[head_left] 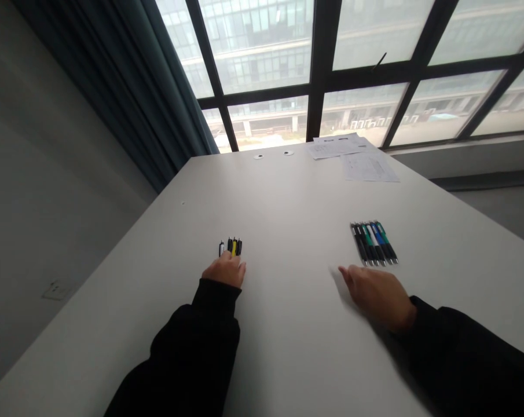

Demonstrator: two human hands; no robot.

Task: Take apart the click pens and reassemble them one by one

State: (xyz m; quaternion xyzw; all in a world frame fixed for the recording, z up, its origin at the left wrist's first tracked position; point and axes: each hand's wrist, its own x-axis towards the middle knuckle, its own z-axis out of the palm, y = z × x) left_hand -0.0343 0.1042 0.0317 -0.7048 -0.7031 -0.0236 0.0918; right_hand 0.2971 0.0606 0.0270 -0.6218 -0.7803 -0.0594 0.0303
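Observation:
A small group of pens (234,247), black, yellow and white, lies at the left-centre of the table. My left hand (224,270) is over their near ends, fingers curled down and closed at the pens; its fingertips are hidden. At the left of this group, a white-and-black pen (221,248) sticks out beyond the hand, slightly apart from the others. On the right, several pens (373,243) in black, green, white and blue form a neat side-by-side row. Just on the near side of that row is my right hand (374,292), its fingers curled in, with nothing visible in them.
Both groups of pens lie on a large white table (288,208). Printed papers (357,156) lie at its far right edge, and two round cable holes (288,153) sit at the back. Beyond are windows and a dark blue curtain (157,87); a wall is on the left.

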